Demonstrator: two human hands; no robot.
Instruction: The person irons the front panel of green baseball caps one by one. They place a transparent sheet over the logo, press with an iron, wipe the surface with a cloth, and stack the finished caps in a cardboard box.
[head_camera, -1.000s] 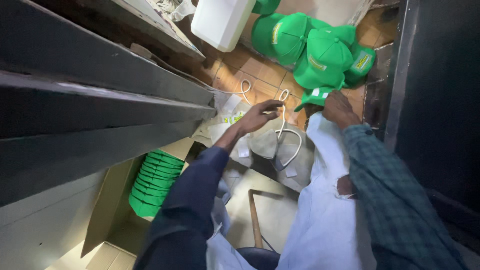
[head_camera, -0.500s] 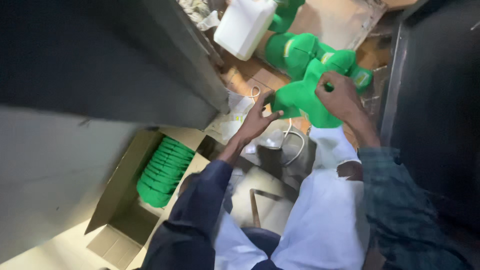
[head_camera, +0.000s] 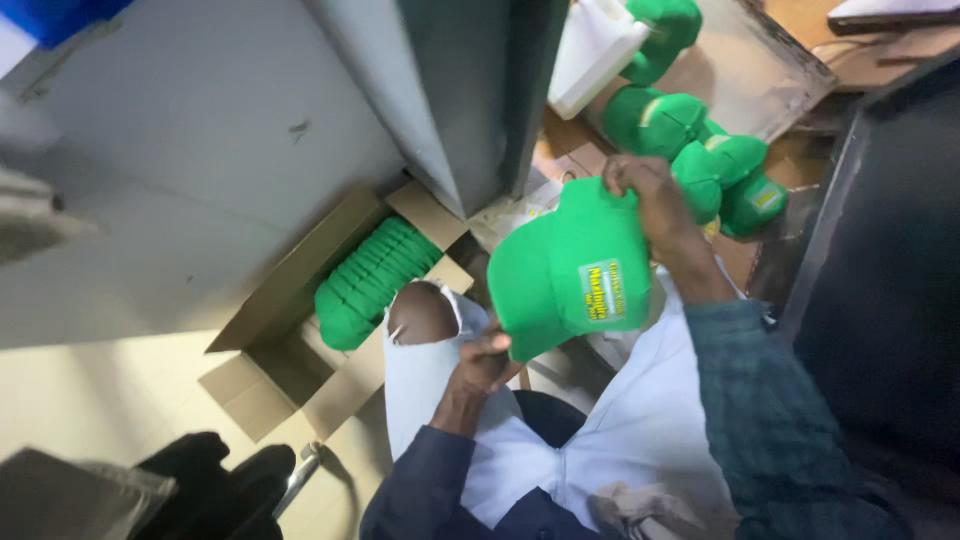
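Observation:
I hold a green cap (head_camera: 570, 270) with a small printed patch in front of me, over my lap. My right hand (head_camera: 650, 195) grips its top edge from above. My left hand (head_camera: 485, 360) pinches its lower edge at the brim side. Below the cap lie my knees in white torn trousers (head_camera: 430, 370). Several more green caps (head_camera: 700, 150) lie loose on the floor beyond my right hand.
An open cardboard box (head_camera: 300, 300) at left holds a nested stack of green caps (head_camera: 370, 280). A white plastic jerrycan (head_camera: 590, 50) stands at top. A grey cabinet (head_camera: 300, 150) fills the upper left; a dark panel (head_camera: 890, 280) stands on the right.
The cap came off the floor pile and now sits lifted near my lap, held by both hands. The view tilted, bringing the box more into sight.

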